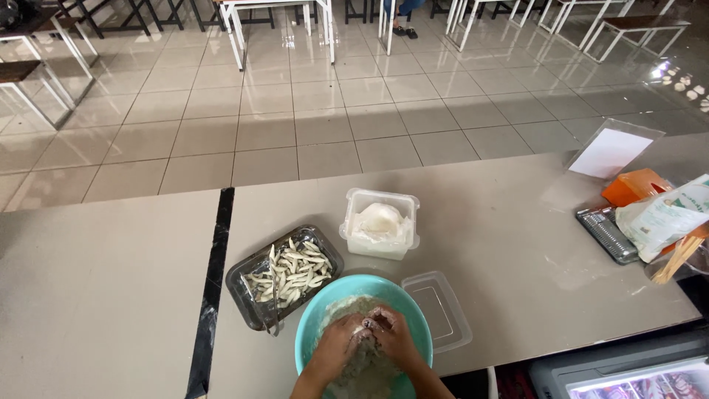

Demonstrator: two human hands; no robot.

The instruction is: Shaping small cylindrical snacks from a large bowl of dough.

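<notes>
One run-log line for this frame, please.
left hand + right hand: kneading floury mix | in: round teal bowl | left of bowl: metal tray of pale strips

I see two bare forearms coming up from the bottom edge, no sleeves, no watch or rings that I can make out. My left hand (339, 345) and right hand (391, 334) are both dusted and caked with pale flour, thickest on the fingers and knuckles.

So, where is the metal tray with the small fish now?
In the head view, the metal tray sits on the counter, left of the turquoise bowl and the white container.
</notes>
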